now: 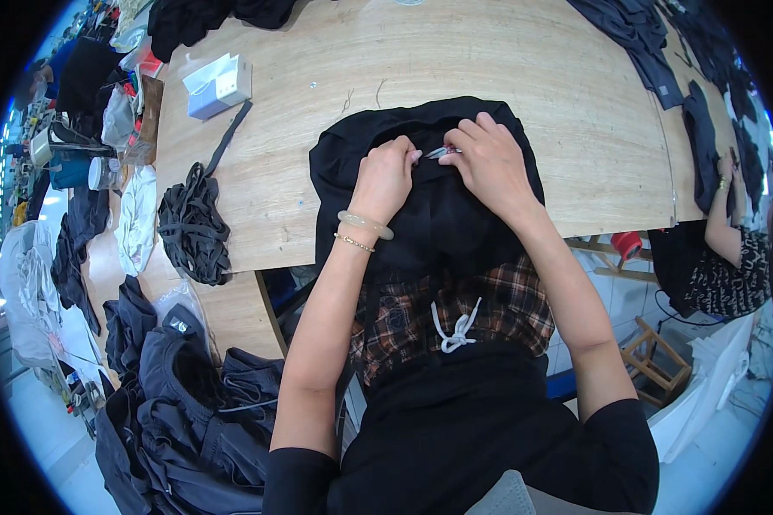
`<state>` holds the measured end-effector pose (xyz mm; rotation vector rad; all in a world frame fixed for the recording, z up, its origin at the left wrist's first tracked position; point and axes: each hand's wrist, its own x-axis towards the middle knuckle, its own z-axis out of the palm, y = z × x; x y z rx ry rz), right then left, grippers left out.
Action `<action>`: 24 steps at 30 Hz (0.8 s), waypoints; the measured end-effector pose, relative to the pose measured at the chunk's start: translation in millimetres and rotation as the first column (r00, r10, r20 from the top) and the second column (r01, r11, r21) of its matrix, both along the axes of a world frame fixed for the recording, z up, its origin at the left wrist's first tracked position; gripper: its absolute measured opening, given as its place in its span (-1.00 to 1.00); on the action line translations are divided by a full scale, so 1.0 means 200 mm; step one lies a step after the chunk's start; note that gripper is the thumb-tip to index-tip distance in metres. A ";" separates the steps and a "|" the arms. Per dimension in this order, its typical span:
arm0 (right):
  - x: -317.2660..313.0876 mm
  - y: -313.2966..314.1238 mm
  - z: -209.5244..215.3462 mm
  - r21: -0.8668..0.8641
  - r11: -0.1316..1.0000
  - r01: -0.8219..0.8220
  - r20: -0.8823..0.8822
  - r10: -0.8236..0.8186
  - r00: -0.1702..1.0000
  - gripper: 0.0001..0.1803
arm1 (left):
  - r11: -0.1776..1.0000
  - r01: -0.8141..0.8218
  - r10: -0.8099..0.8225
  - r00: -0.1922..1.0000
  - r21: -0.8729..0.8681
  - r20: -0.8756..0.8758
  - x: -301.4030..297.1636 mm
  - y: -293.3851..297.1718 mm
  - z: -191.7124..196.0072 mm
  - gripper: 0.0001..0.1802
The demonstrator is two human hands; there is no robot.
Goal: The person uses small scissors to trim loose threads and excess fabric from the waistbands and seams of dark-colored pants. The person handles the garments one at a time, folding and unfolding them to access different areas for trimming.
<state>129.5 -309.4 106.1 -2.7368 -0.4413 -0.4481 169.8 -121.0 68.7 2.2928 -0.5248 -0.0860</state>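
Observation:
A black garment (438,202) lies over the near edge of the wooden table and hangs toward my lap. My left hand (386,178) is closed in a pinch at the garment's upper part, with a pale bangle and a beaded bracelet at the wrist. Close beside it, my right hand (494,167) grips small metal thread snips (439,153). Their blades point left, toward my left fingertips. Whether a thread lies between the blades is too small to tell.
On the table (292,172) stand a tissue box (221,88) and a heap of dark fabric strips (195,227). Dark garments (189,421) pile up at the lower left. Another person's arm (726,210) reaches over dark cloth at the right, near a wooden stool (653,356).

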 end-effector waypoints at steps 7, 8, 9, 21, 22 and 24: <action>-0.01 0.00 0.01 -0.001 1.000 -0.025 -0.011 0.025 1.000 -0.80 | 1.000 -0.008 0.009 1.000 0.003 -0.013 0.01 0.00 -0.01 -0.82; -0.01 0.01 0.01 -0.004 1.000 -0.026 0.000 0.026 1.000 -0.80 | 1.000 -0.005 0.006 1.000 0.012 -0.003 0.00 0.00 0.00 -0.82; -0.01 0.02 0.00 -0.007 1.000 -0.028 0.012 0.028 1.000 -0.79 | 1.000 -0.002 0.002 1.000 0.020 0.007 0.00 0.00 0.00 -0.82; -0.05 -0.10 -0.14 0.484 0.845 0.228 -0.317 -0.074 0.946 -0.76 | 0.986 -0.100 0.073 0.978 -0.134 -0.193 0.00 0.00 -0.01 -0.81; -0.06 -0.11 -0.15 0.501 0.833 0.235 -0.326 -0.070 0.943 -0.76 | 0.983 -0.108 0.075 0.975 -0.147 -0.211 0.00 0.00 -0.01 -0.81; -0.06 -0.12 -0.17 0.553 0.796 0.245 -0.333 -0.057 0.941 -0.75 | 0.968 -0.128 0.067 0.961 -0.215 -0.270 -0.01 0.01 -0.01 -0.84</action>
